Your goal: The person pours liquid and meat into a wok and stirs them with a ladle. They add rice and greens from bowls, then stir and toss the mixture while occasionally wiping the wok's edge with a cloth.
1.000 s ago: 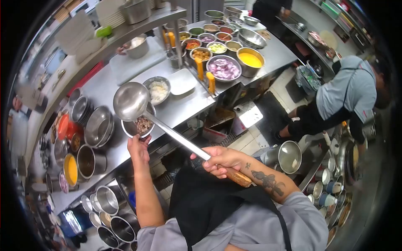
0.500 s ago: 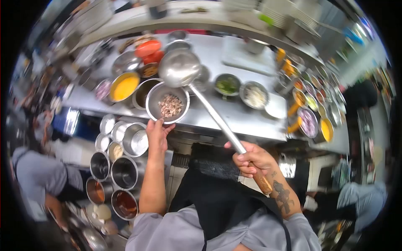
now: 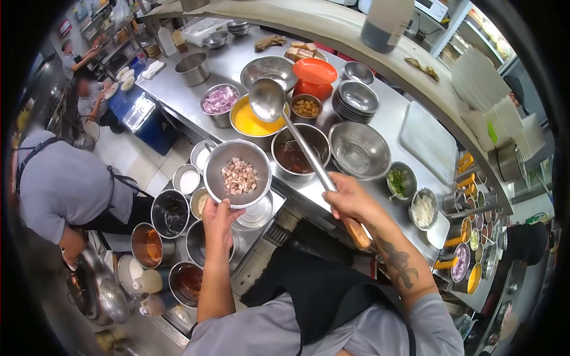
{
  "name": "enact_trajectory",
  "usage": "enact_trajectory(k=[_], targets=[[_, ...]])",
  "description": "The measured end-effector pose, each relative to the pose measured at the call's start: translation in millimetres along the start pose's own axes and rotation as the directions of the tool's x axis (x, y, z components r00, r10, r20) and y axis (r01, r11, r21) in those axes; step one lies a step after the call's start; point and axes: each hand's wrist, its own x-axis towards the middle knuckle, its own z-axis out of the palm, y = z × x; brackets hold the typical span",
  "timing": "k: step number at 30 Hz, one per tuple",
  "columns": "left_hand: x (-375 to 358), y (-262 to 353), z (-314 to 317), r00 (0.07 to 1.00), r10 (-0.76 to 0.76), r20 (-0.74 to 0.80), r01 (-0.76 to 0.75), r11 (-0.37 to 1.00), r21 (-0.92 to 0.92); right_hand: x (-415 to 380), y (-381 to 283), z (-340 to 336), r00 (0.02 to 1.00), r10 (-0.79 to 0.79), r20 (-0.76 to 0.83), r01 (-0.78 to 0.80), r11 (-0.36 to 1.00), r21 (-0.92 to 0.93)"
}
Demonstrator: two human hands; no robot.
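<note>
My left hand (image 3: 218,224) grips the near rim of a metal bowl (image 3: 212,169), thumb at its edge. Diced pinkish meat (image 3: 239,176) lies inside, and the bowl is held over the pots at the left. In my right hand (image 3: 354,203) is a long ladle (image 3: 267,98), grasped near its wooden handle end. The ladle's cup hovers over a pot of yellow liquid (image 3: 249,123), which looks like beaten egg, covering part of its far side. Beside that pot stands a pot of dark liquid (image 3: 295,155), passed over by the ladle's shaft.
Chopped purple onion (image 3: 218,99), an orange bowl (image 3: 314,71), stacked metal bowls (image 3: 358,96) and a perforated basin (image 3: 360,148) stand on the steel table. A white cutting board (image 3: 427,142) lies further right. A co-worker (image 3: 74,178) works at a wok on the left.
My view has turned left, bringing the left-hand pots and co-worker further in. The ladle's cup now lies over the yellow liquid, and the meat bowl is over the left-hand pots.
</note>
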Motion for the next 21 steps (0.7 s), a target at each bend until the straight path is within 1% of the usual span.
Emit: enact_trajectory(k=[1, 4, 5, 7, 11, 12, 13, 16, 17, 19, 21], targets=[[5, 3, -2, 1.0, -0.002, -0.007, 0.002, 1.0, 0.014, 12, -3, 0, 1.0, 0.009, -0.007, -0.01, 0.992, -0.125], [16, 16, -1, 0.999, 0.022, -0.042, -0.022, 1.0, 0.013, 34, -7, -1, 1.0, -0.009, 0.03, 0.014, 0.985, -0.17], [11, 9, -12, 0.999, 0.026, -0.04, -0.027, 1.0, -0.014, 31, -3, 9, 1.0, -0.004, 0.021, 0.009, 0.973, -0.23], [19, 12, -17, 0.998, 0.035, -0.058, -0.036, 0.999, -0.012, 38, -16, 11, 1.0, -0.003, 0.027, 0.011, 0.955, -0.297], [32, 22, -20, 0.994, 0.054, -0.097, -0.054, 0.999, 0.0, 50, -26, 8, 0.996, 0.078, 0.036, -0.063, 0.945, -0.322], [28, 11, -32, 0.993, 0.042, -0.107, -0.044, 0.999, -0.017, 45, -17, 15, 0.993, 0.117, 0.027, -0.101, 0.935, -0.339], [30, 14, -31, 0.993, 0.039, -0.115, -0.041, 0.999, -0.023, 48, -18, 14, 0.989, 0.146, 0.032, -0.127, 0.934, -0.334], [36, 16, -33, 0.99, 0.051, -0.132, -0.055, 0.998, -0.028, 52, -24, 11, 0.979, 0.194, 0.061, -0.181, 0.968, -0.176], [37, 17, -33, 0.989, 0.057, -0.137, -0.061, 0.998, -0.028, 54, -24, 9, 0.971, 0.222, 0.085, -0.215, 0.973, -0.085], [37, 12, -41, 0.988, 0.06, -0.144, -0.066, 0.997, -0.042, 55, -19, 5, 0.952, 0.278, 0.13, -0.29, 0.953, 0.086], [40, 13, -42, 0.986, 0.066, -0.153, -0.072, 0.997, -0.033, 52, -30, 4, 0.939, 0.309, 0.153, -0.338, 0.914, 0.223]])
